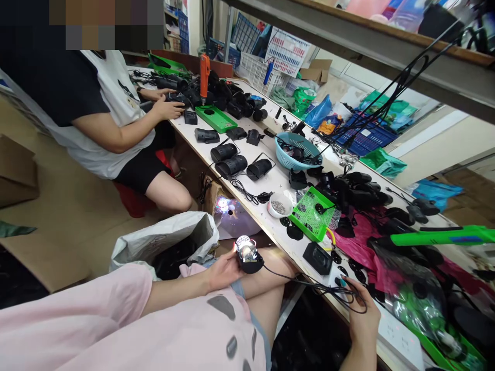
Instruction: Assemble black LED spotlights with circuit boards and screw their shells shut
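Observation:
My left hand (222,269) is closed around a small black lamp unit (248,256) with a shiny round lens that glows at its top, held over my lap beside the bench edge. A thin black cable (309,283) runs from the lamp to my right hand (359,306), which pinches the looped cable end at the front edge of the white bench (278,180). A black rectangular part (317,257) lies on the bench just beyond the cable.
A green tray (312,214) with black discs, a white bowl of small beads (279,206), a blue basket (296,150) and several black housings crowd the bench. A grey sack (166,239) stands by my knee. Another person (108,113) sits at the far end, hands on parts.

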`<control>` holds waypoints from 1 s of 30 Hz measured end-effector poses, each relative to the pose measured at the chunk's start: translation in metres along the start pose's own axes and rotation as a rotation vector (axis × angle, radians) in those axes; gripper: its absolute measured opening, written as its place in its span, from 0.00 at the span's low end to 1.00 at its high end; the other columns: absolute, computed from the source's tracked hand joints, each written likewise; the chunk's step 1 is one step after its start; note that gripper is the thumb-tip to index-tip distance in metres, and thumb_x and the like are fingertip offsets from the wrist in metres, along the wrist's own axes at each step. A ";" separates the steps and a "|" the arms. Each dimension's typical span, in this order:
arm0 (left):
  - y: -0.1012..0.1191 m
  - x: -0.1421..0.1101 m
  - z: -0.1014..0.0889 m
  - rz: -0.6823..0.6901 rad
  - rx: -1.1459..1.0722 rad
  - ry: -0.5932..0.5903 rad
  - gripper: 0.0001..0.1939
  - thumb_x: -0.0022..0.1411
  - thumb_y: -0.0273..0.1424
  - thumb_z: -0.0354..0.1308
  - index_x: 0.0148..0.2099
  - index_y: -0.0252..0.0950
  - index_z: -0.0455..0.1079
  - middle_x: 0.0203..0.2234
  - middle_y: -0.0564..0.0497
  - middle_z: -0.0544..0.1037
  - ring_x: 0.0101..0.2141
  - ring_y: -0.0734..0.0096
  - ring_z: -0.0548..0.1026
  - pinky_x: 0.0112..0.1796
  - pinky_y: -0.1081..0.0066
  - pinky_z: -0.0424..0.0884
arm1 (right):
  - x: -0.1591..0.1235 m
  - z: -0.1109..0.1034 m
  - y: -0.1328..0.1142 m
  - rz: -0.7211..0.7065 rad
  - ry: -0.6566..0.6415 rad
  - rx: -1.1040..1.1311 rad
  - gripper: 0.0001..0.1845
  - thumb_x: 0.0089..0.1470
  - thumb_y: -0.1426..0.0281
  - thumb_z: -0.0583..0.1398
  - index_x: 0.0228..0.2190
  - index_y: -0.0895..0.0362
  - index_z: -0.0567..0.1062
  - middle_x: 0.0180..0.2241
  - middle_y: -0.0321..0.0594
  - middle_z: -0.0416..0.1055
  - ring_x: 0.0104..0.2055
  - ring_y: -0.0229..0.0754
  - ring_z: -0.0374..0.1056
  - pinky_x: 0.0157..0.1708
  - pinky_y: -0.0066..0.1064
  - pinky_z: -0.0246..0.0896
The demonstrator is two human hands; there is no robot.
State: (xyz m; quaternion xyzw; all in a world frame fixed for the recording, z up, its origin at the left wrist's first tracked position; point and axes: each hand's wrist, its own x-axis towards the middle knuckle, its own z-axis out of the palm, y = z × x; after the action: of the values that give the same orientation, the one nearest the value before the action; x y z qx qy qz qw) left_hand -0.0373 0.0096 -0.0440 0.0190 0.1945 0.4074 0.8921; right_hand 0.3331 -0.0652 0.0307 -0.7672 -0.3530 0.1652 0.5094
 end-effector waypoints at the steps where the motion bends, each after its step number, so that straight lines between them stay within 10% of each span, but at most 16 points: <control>1: 0.000 0.001 -0.002 -0.036 -0.007 0.002 0.18 0.73 0.34 0.48 0.53 0.27 0.73 0.44 0.36 0.81 0.52 0.51 0.76 0.56 0.55 0.67 | 0.000 0.000 0.001 -0.005 0.003 0.003 0.27 0.36 0.55 0.70 0.37 0.59 0.80 0.39 0.48 0.79 0.45 0.56 0.73 0.49 0.47 0.66; 10: 0.004 0.000 -0.001 -0.111 -0.035 -0.088 0.26 0.70 0.32 0.53 0.68 0.31 0.59 0.53 0.37 0.78 0.54 0.56 0.76 0.59 0.58 0.64 | 0.000 0.000 0.001 -0.021 -0.007 0.050 0.24 0.38 0.58 0.70 0.36 0.60 0.80 0.38 0.48 0.79 0.43 0.54 0.75 0.44 0.43 0.70; 18: 0.015 -0.014 0.044 -0.189 -0.024 -0.127 0.25 0.73 0.41 0.48 0.64 0.33 0.67 0.55 0.39 0.77 0.57 0.53 0.73 0.61 0.54 0.61 | 0.002 -0.008 -0.005 0.017 -0.048 0.086 0.26 0.40 0.58 0.69 0.42 0.58 0.79 0.46 0.50 0.78 0.50 0.55 0.73 0.54 0.47 0.65; 23: 0.021 0.003 0.072 -0.189 -0.018 -0.081 0.27 0.73 0.45 0.46 0.63 0.34 0.69 0.53 0.41 0.80 0.57 0.55 0.73 0.62 0.55 0.61 | -0.041 -0.016 -0.071 -0.143 0.348 -0.021 0.22 0.54 0.61 0.62 0.48 0.58 0.76 0.49 0.50 0.76 0.54 0.52 0.71 0.59 0.47 0.60; 27: 0.021 0.020 0.100 -0.143 0.018 0.092 0.27 0.74 0.43 0.45 0.64 0.31 0.67 0.52 0.40 0.80 0.53 0.57 0.77 0.61 0.53 0.64 | -0.091 0.025 -0.129 -0.368 -0.186 -0.298 0.14 0.61 0.61 0.59 0.46 0.53 0.77 0.45 0.45 0.78 0.47 0.48 0.74 0.49 0.39 0.69; 30: 0.020 0.030 0.116 -0.133 0.067 0.156 0.27 0.74 0.43 0.44 0.62 0.30 0.69 0.51 0.39 0.80 0.50 0.57 0.79 0.59 0.53 0.66 | -0.109 0.068 -0.137 -0.460 -0.290 -0.337 0.13 0.59 0.60 0.62 0.43 0.53 0.75 0.39 0.42 0.78 0.42 0.47 0.75 0.40 0.36 0.71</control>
State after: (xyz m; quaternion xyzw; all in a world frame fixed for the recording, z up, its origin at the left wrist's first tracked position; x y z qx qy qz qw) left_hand 0.0083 0.0596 0.0574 0.0040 0.2776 0.3410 0.8981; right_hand 0.1641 -0.0659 0.1126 -0.7092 -0.6087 0.0925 0.3434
